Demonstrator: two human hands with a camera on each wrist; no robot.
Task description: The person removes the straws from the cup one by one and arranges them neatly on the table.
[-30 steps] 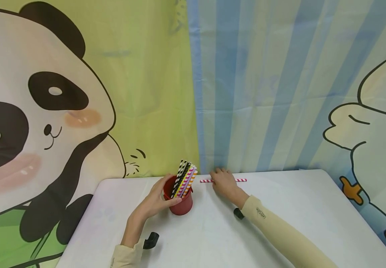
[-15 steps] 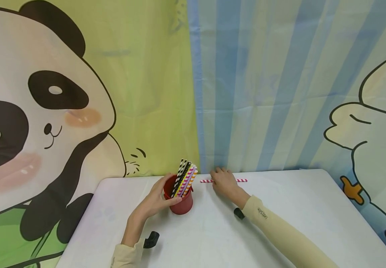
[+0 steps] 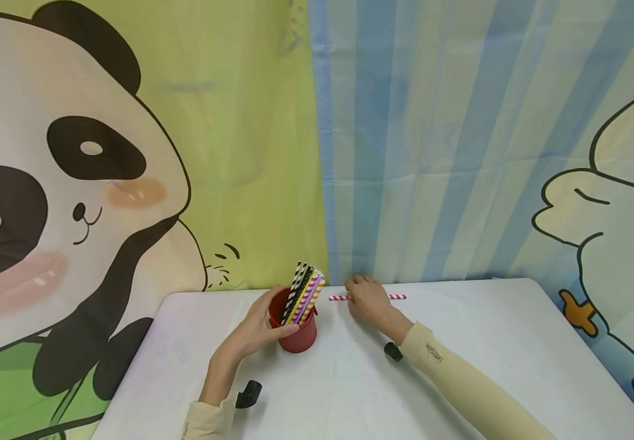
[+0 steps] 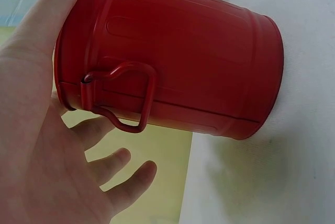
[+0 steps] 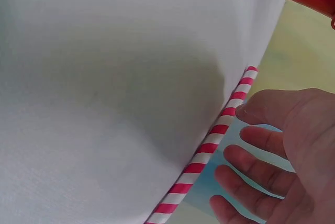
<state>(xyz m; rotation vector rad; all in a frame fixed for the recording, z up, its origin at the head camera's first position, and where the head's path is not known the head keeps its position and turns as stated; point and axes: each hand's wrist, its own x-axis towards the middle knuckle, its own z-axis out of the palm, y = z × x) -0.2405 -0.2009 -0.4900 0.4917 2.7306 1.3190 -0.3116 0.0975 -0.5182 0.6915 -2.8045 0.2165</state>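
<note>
I see a red-and-white striped straw point(image 3: 366, 297) lying flat near the table's point(image 3: 460, 366) far edge, running left to right, just beside the curtain point(image 3: 432, 153). My right hand point(image 3: 369, 300) rests over its middle; in the right wrist view the straw point(image 5: 209, 140) runs along the table point(image 5: 104, 103) edge, the thumb tip touches it and the other fingers point(image 5: 251, 166) lie loosely spread beside it, not closed around it, so the hand is relaxed rather than gripping. My left hand point(image 3: 256, 327) holds a red can point(image 3: 297, 333) standing a little left of the straw, thumb over the near side and palm against the wall; the left wrist view shows the can point(image 4: 172, 62) as ribbed red metal with a wire handle, the palm of that hand point(image 4: 36, 130) against its side while the lower fingers hang free of it. A bunch of striped straws point(image 3: 302, 293) in black, yellow, pink and orange leans out of the can toward the right. The middle of the lone straw is hidden under my right hand in the head view, so I cannot tell from there how much of the hand touches it. The can's opening is out of sight in the left wrist view, and the can in the right wrist view is cut off at the top corner. Against the frames from a second and half a second ago, hands, can and straw sit in the same places; only the right forearm sleeve point(image 3: 460, 379) has shifted slightly.
</note>
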